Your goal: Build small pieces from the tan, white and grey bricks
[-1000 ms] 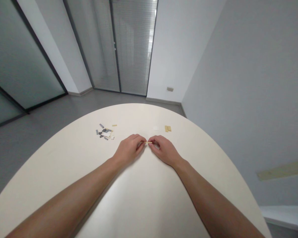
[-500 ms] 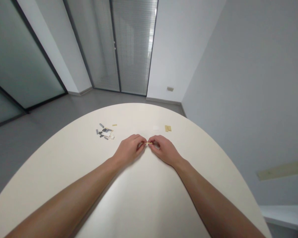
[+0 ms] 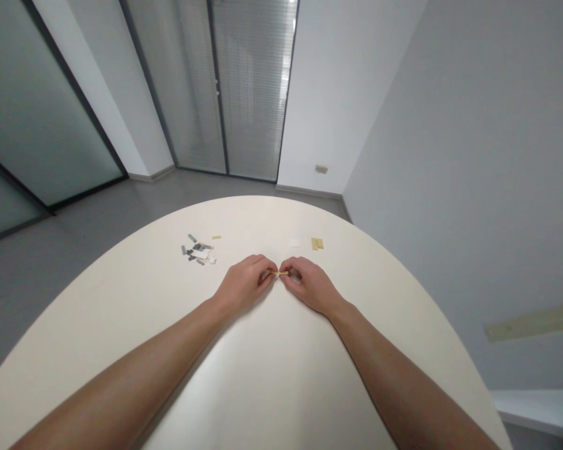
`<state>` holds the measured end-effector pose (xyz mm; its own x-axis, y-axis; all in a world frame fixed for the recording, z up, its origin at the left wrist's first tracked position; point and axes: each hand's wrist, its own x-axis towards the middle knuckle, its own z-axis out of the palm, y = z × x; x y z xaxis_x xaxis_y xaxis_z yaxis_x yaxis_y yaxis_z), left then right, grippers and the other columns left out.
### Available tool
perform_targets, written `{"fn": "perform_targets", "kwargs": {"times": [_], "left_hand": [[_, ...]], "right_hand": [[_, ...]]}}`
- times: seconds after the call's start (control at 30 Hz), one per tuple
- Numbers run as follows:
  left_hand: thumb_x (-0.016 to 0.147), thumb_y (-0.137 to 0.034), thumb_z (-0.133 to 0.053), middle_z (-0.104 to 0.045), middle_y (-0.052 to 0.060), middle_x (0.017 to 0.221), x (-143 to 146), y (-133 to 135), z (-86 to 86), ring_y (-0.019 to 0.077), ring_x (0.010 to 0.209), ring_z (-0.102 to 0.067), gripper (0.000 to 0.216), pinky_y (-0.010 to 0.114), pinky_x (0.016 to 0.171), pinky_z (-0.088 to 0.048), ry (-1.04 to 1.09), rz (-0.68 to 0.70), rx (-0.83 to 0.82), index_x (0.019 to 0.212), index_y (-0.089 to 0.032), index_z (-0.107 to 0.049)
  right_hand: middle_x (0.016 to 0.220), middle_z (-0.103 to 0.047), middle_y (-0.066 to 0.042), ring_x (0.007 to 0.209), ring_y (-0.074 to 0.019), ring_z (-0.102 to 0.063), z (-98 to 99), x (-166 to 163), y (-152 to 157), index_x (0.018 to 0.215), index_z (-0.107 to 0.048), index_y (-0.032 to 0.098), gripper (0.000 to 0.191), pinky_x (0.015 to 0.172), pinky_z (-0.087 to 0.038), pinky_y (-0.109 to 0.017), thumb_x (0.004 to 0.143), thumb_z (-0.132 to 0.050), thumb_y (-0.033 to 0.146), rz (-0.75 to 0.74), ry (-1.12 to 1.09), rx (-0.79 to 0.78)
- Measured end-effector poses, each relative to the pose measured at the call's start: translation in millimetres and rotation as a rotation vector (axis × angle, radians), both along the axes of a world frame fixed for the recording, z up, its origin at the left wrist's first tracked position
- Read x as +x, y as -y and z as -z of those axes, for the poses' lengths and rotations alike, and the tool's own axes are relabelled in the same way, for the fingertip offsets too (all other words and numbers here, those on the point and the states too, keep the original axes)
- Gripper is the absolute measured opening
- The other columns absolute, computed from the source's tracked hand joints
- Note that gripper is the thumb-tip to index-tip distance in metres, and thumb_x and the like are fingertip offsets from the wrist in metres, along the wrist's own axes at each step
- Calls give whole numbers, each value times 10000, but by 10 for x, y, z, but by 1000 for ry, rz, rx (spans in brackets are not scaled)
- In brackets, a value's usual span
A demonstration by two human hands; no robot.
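Note:
A small, thin tan piece [image 3: 278,273] spans the gap between my two hands, just above or on the white table [image 3: 263,375]. My left hand [image 3: 248,278] pinches its left end between thumb and fingers. The other end is pinched by my right hand [image 3: 306,279]. The fingertips of both hands almost meet at the middle, and much of the piece is hidden by them; its exact kind is too small to tell.
Left of my hands lies a loose pile of small grey, black and white pieces [image 3: 199,251], with one tan strip [image 3: 216,237] behind it. Beyond my right hand are flat yellowish pieces [image 3: 317,243] and a white square [image 3: 294,242]. The table's rounded edge faces glass doors.
The tan piece shows slightly more between my fingertips and sits a touch lower in view. Both hands stay almost in place, still pinching it.

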<state>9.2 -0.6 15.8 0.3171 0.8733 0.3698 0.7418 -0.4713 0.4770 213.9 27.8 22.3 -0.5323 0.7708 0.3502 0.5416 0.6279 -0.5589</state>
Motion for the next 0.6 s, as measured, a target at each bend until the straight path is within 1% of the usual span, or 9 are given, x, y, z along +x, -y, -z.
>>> {"fn": "perform_targets", "kwargs": {"times": [0.33, 0.6], "left_hand": [[932, -232, -556, -701, 23, 1008, -3, -4, 8, 181, 912, -636, 119, 302, 766, -482, -9, -24, -11, 997, -235, -655], [936, -249, -543, -702, 28, 981, -6, -4, 11, 182, 870, -636, 126, 312, 750, -480, -18, -47, -33, 1002, -233, -649]], "right_hand": [[905, -697, -11, 821, -159, -606, 15, 1, -4, 977, -674, 230, 121, 778, -447, -282, 886, -616, 176, -10, -25, 2], [917, -710, -20, 832, -167, -623, 8, -3, -6, 985, -682, 232, 116, 783, -464, -292, 894, -623, 192, -7, -16, -3]]}}
